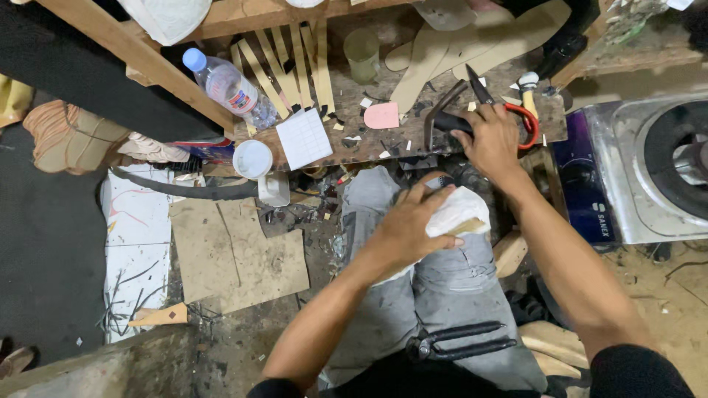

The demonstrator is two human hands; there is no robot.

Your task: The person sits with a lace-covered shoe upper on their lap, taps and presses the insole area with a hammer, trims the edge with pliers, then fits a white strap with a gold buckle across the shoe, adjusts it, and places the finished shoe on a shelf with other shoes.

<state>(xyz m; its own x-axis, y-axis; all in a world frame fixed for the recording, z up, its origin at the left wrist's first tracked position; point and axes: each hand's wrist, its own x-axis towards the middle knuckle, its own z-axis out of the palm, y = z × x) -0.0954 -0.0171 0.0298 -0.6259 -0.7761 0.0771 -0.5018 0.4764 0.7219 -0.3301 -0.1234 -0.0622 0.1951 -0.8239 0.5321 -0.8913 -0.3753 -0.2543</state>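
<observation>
My left hand (410, 228) has its grip closed on a white shoe piece (461, 212) over my knee. Beyond it, my right hand (493, 140) lies on the red-handled scissors (516, 114) on the tabletop (354, 144); I cannot tell its grip.

left hand (408, 228) on white piece (459, 210), right hand (493, 140) on scissors (509, 110)

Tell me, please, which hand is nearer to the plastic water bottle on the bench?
Left. The left hand rests on white material over the knee, below and right of the water bottle; the right hand reaches the scissors, farther right.

White, cloth-wrapped piece (461, 210) on the grey-trousered lap; red-handled scissors (509, 110) flat on the cluttered wooden bench
</observation>
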